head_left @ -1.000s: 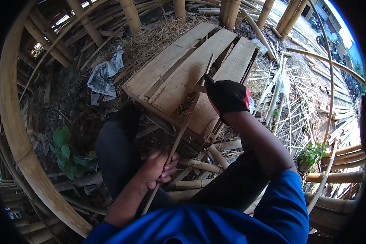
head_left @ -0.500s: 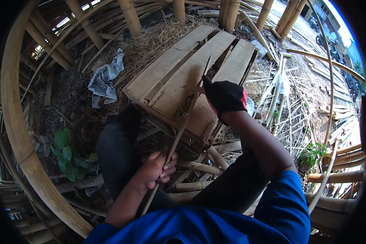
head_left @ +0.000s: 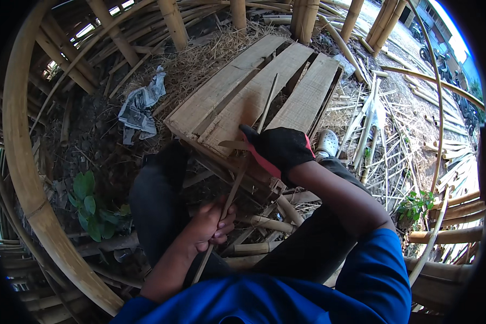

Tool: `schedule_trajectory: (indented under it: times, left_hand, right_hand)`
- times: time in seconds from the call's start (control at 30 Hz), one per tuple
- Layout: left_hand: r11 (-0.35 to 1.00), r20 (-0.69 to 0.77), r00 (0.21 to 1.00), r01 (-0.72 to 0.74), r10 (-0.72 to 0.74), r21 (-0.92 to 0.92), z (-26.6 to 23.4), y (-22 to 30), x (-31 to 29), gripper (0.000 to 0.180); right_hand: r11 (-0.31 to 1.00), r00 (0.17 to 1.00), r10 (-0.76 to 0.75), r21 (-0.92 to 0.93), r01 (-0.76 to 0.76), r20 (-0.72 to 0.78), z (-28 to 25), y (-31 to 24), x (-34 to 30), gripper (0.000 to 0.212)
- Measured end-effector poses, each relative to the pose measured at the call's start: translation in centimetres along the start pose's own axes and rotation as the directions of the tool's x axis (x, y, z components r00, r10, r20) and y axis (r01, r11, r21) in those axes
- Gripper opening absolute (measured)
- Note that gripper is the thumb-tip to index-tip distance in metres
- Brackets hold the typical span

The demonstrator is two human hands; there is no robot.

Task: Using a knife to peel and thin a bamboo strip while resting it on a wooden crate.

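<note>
A person in a blue shirt (head_left: pixel 254 294), seen from above, holds a long, thin wooden strip (head_left: pixel 270 100) over a slatted wooden crate (head_left: pixel 221 86). The strip slants from the lap, between the legs, past the crate's near edge to a free tip above the slats. The bare left hand (head_left: pixel 206 224) is curled firmly around its lower part. The right hand (head_left: pixel 281 151), in a black and red glove, is closed around something hidden, from which a flat, narrow blade (head_left: pixel 233 144) sticks out leftward beside the strip. Whether the glove also pinches the strip, I cannot tell.

As a judgement, the blade could slip along the strip toward the uncovered left hand or a leg if pressed too hard or caught on a knot. The strip could also twist or snap, because its far tip looks unsupported and it is very slender.

Counted: 2 hands, 1 glove, 1 strip, 1 blade, 1 crate with 3 broad top slats, 1 crumpled sheet of newspaper (head_left: pixel 143 108) to the left, 1 pale clog (head_left: pixel 328 143) beyond the right hand, and 2 leafy plants, a larger at left (head_left: pixel 89 202) and a smaller at right (head_left: pixel 413 208). The bamboo poles (head_left: pixel 173 24) around are too many to count.
</note>
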State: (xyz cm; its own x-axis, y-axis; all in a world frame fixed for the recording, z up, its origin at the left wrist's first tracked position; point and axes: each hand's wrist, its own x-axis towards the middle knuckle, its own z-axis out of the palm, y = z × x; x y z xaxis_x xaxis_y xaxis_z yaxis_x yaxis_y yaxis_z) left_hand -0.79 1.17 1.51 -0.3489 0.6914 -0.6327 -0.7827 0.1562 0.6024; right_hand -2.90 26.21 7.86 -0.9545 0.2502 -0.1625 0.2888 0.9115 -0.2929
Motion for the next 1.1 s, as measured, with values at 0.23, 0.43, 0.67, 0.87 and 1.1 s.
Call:
schedule_trajectory:
  times: [0.23,0.43,0.67,0.87,1.1]
  left_hand:
    - [1.000,0.023,1.000,0.010,-0.010,0.000,-0.3,-0.1,0.2,0.041]
    - [1.000,0.020,1.000,0.015,-0.015,0.000,-0.3,0.0,0.1,0.041]
    - [1.000,0.027,1.000,0.014,-0.015,0.016,-0.1,0.0,0.0,0.039]
    - [1.000,0.004,1.000,0.025,-0.025,0.000,-0.2,-0.1,-0.1,0.039]
    - [1.000,0.007,1.000,0.024,-0.024,0.005,-0.2,-0.2,-0.1,0.038]
  right_hand:
    - [0.980,0.978,-0.150,-0.112,0.167,0.145,-2.1,-0.2,-1.2,0.073]
    - [0.987,0.994,-0.105,-0.120,0.108,0.030,-2.0,2.0,0.3,0.060]
    - [0.955,0.973,-0.205,-0.199,0.222,0.102,-1.3,1.2,-0.5,0.059]
    - [0.951,0.956,-0.200,-0.191,0.243,0.215,-3.2,0.6,-0.8,0.068]
    - [0.979,0.932,-0.180,0.152,0.138,0.315,-2.0,2.2,0.3,0.076]
